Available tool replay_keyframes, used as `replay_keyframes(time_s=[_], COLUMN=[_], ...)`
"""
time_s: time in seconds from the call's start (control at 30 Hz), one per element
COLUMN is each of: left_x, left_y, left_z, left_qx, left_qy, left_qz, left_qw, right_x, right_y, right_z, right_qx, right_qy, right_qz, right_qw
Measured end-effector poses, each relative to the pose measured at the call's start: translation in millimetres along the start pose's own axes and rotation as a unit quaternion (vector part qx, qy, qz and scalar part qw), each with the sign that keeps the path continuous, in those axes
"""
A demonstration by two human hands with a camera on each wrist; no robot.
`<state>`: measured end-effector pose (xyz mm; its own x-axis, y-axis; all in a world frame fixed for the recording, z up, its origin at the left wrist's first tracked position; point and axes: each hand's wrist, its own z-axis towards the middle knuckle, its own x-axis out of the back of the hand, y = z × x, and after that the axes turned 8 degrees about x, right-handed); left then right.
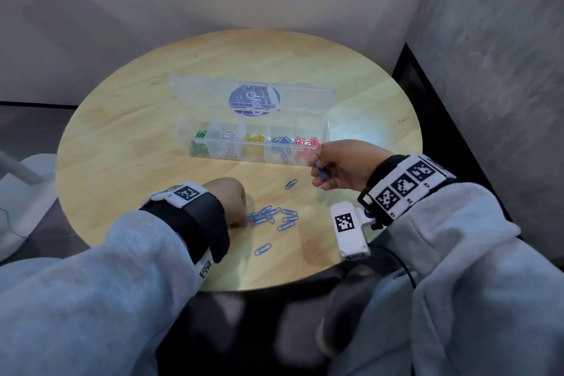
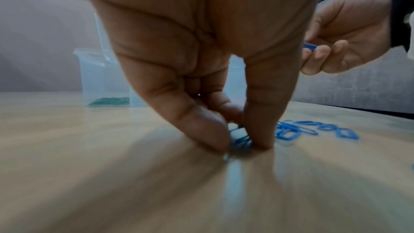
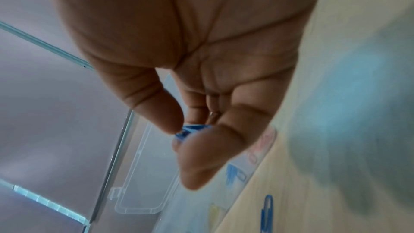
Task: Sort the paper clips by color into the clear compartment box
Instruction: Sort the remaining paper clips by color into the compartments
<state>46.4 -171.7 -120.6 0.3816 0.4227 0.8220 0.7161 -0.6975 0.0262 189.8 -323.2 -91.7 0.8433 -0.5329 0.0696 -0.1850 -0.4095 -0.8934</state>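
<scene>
**Both hands on blue clips; box open at table centre**

The head view alone shows the whole layout. The box (image 1: 253, 143) sits mid-table (image 1: 128, 131), lid (image 1: 253, 98) folded back on the far side, label visible. Its five compartments hold, left to right, green, white, yellow, blue and pink clips. A loose pile of blue clips (image 1: 271, 217) lies on the near part of the table; one single clip (image 1: 291, 184) lies between the pile and the box, another (image 1: 263, 249) nearer the table edge.

From the head view, the left hand (image 1: 227, 198) is seen only from behind, knuckles up, at the left edge of the pile; its grasp is hidden there. The left wrist view settles it: thumb and fingertips (image 2: 262, 130) press to the table, pinching blue clips between them. The rest of the pile (image 2: 302, 129) lies just to the right.

The right hand (image 1: 345, 166) is raised just near of the box's right end. Thumb and fingers pinch a held clip (image 1: 319, 168), blue; the right wrist view confirms the pinch (image 3: 190, 130) and shows the box wall beyond the fingers, heavily blurred.

Surroundings: grey sleeves, tagged wrist bands, a white tagged device (image 1: 349, 230) at the near right table edge, a white stand base (image 1: 27, 192) on the floor to the left. The left wrist view's palm blocks most of the box.
</scene>
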Motion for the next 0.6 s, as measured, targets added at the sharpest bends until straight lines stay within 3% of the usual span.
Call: replay_keyframes(time_s=[0.13,0.23,0.3,0.37,0.43,0.5,0.6], left_x=[0,3,8,13,21,27,33], left_y=[-5,-16,-23,-28,-32,-35,-38], left_z=[-3,2,5,6,4,1,-2], left_qx=[-0.018,-0.025,-0.040,-0.053,-0.062,-0.071,-0.058], left_qy=[-0.002,-0.038,-0.072,-0.110,-0.150,-0.182,-0.202], left_qz=[-0.026,-0.117,-0.223,-0.366,-0.489,-0.565,-0.628], left_qw=[1.000,0.992,0.971,0.923,0.857,0.801,0.749], right_x=[-4,-9,-13,-20,-26,-31,-37], right_y=[6,8,9,9,10,11,11], right_z=[3,2,3,6,13,20,25], right_qx=[-0.013,-0.028,-0.021,0.003,0.019,0.028,0.039], right_qy=[-0.003,-0.032,-0.026,-0.014,-0.012,-0.010,-0.011], right_qz=[-0.161,-0.340,-0.433,-0.481,-0.497,-0.512,-0.546], right_qw=[0.987,0.939,0.901,0.877,0.868,0.858,0.837])
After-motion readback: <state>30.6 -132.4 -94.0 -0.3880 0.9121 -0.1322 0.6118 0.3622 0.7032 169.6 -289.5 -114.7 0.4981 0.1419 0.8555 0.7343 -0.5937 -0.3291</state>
